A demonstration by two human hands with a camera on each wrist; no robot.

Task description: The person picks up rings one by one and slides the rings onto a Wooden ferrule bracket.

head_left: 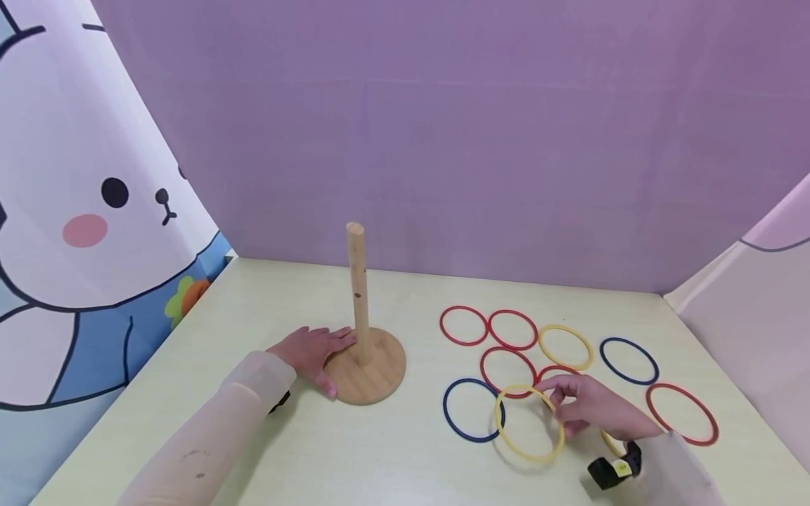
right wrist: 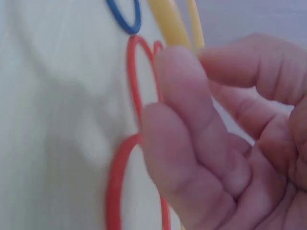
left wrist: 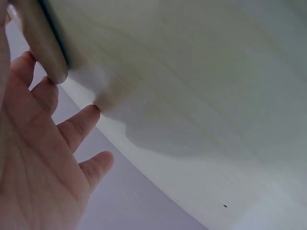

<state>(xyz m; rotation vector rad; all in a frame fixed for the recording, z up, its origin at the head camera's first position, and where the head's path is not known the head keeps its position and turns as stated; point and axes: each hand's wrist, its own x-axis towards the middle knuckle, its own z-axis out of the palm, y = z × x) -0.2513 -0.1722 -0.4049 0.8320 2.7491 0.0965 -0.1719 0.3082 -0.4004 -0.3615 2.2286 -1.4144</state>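
my right grip [head_left: 582, 402] pinches yellow ring [head_left: 534, 459] between thumb and fingers at rim's 2 o'clock, probably leaving centre clear; ring looks lifted off counter [head_left: 380, 464], at 4 o'clock from wooden peg [head_left: 358, 288]. my left grip [head_left: 310, 355], fingers spread, rests on round base [head_left: 380, 383] at peg's 9 o'clock, likely steadying it. label [head_left: 622, 468] on right wrist device [head_left: 604, 475]: too small to read.

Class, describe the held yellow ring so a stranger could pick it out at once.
On the pale table, find the upright wooden post, then look right to the scattered rings. At their near side is the yellow ring, pinched in the person's right grip. It alone is held; the other rings lie on the table.
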